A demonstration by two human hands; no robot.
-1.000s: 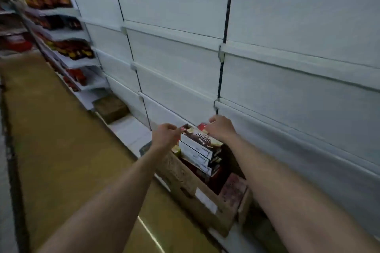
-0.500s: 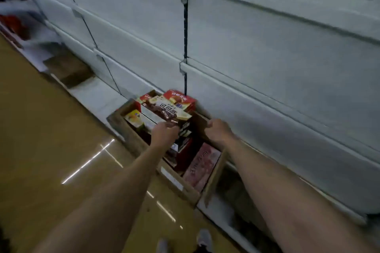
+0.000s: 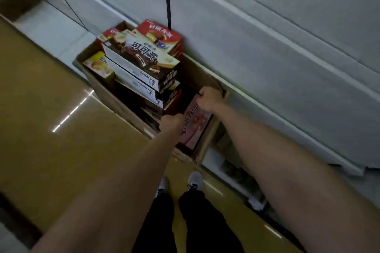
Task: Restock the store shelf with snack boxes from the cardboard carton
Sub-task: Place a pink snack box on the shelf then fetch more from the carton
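Restocking has barely begun: the shelf stands bare while the carton on the floor at 12 o'clock brims with stacked boxes (brown on top). Both the left hand and right hand curl round a pink box.

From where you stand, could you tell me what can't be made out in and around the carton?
- Head view: the carton floor, hidden under stacked snack boxes.
- Left hand fingers, curled out of sight; what they grip is unclear.
- Pink box lettering, blurred and partly covered by both hands; the right hand grips its far end.
- Bottom shelf contents, too dark and blurred.
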